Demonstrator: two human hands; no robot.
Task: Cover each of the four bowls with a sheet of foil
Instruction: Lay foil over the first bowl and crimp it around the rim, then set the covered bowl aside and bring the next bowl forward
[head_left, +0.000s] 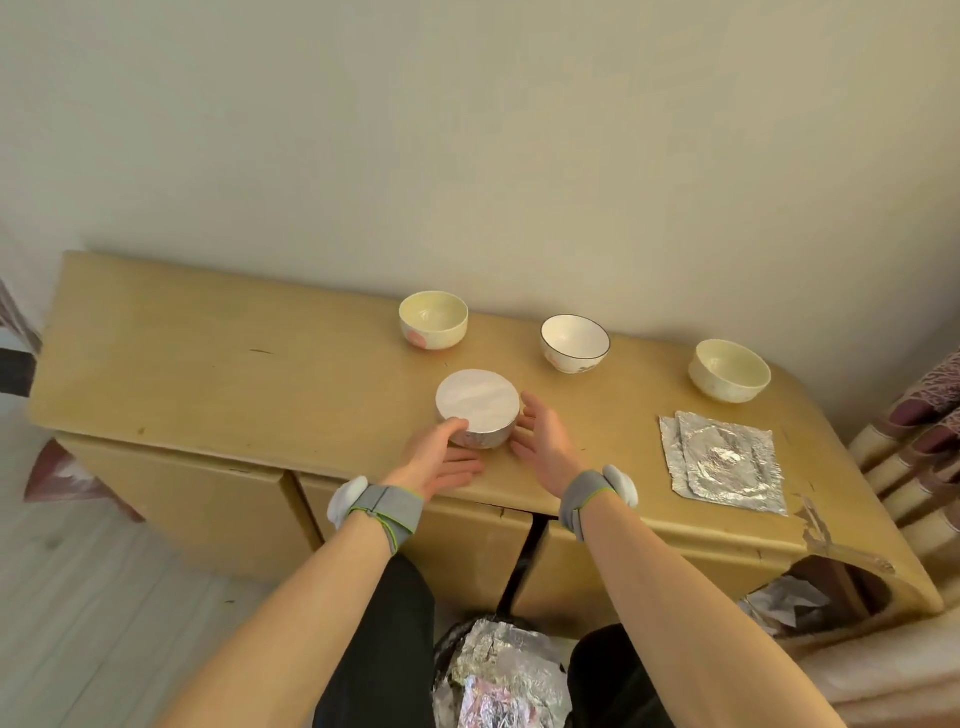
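A bowl wrapped in foil (478, 408) stands near the front edge of a yellow wooden cabinet top (260, 374). My left hand (441, 457) lies with its thumb against the bowl's near left side, fingers straight on the wood. My right hand (540, 434) sits at the bowl's right side, fingers straight and touching the foil. Three uncovered bowls stand behind: a cream one with a pink mark (434, 319), a white dark-rimmed one (575, 343) and a cream one (730, 370) at the right. Flat foil sheets (727, 467) lie stacked at the front right.
The wall runs right behind the cabinet. Crumpled foil fills a bin (501, 675) between my knees, and more foil (789, 605) lies in an opening at the cabinet's lower right. A chair with patterned cloth (919, 415) stands at the right.
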